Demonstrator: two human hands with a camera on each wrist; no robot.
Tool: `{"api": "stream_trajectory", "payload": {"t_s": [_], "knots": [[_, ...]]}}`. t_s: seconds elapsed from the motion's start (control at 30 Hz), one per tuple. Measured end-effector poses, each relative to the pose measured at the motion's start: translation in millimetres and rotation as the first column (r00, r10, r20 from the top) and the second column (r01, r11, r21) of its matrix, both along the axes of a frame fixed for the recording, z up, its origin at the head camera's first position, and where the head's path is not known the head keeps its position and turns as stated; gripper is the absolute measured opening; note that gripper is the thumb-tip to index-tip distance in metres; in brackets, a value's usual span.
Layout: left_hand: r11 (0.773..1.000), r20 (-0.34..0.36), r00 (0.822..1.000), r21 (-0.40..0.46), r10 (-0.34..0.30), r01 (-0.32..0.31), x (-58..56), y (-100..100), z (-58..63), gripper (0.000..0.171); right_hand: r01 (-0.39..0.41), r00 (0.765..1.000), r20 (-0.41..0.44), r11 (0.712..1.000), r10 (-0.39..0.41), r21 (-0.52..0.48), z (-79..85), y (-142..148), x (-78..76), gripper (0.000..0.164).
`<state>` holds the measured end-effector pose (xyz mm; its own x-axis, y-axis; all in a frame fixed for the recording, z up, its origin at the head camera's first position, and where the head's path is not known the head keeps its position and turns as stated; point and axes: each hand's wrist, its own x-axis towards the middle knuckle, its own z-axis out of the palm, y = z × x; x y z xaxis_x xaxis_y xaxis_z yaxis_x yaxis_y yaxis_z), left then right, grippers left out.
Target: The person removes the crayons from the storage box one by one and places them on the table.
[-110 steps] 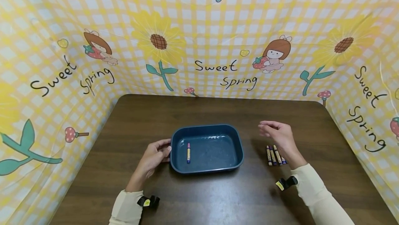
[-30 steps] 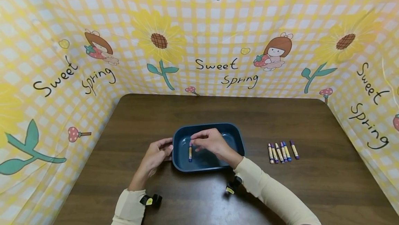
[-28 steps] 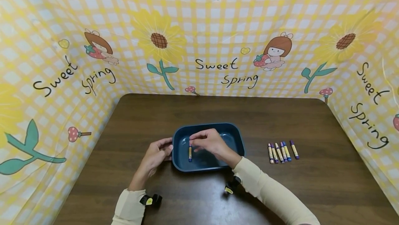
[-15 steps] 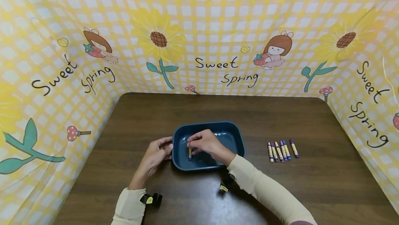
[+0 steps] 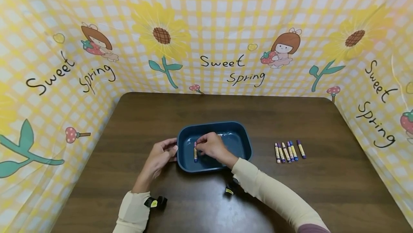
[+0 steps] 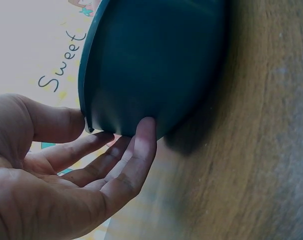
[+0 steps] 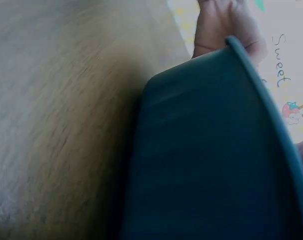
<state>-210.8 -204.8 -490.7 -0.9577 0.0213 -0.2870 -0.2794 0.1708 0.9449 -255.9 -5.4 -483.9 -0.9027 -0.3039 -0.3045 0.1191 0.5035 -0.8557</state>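
Observation:
In the head view, a dark blue tray (image 5: 214,169) stands on the table with a pink-tipped crayon (image 5: 195,154) lying in its left part. My right hand (image 5: 213,145) reaches into the tray, with thumb and forefinger pinching near the crayon's pink end. My left hand (image 5: 161,154) rests against the tray's left end. The left wrist view shows the left thumb (image 6: 59,125) at the rim and fingertips against the outer wall (image 6: 141,75). The outer side of the tray (image 7: 206,140) fills the right wrist view and hides the right fingers.
Several crayons (image 5: 285,152) lie side by side right of the tray, with a single purple-tipped crayon (image 5: 301,149) slightly apart. The brown table (image 5: 251,111) is enclosed by a yellow checked cloth (image 5: 219,32) at the back and sides.
My right hand has come from above the crayons on the right into the tray, where its fingertips have shifted slightly around the crayon's end. The left hand stays at the tray's end.

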Motion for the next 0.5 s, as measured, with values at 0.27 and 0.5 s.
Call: {"api": "stream_trajectory", "payload": {"t_s": [0.27, 0.5], "knots": [[1.0, 0.012, 1.0, -0.009, -0.017, 0.017, 1.6, -1.8, -2.5, 0.037, -0.03, 0.996, -0.076, 0.996, 0.037, 0.082, -11.8, -4.3, 4.8, 0.019], [1.0, 0.007, 1.0, 0.01, -0.001, 0.001, -1.2, -2.1, -1.8, 0.037, -0.069, 0.976, -0.192, 0.981, 0.104, 0.182, -9.8, -9.3, 4.8, 0.011]]}}
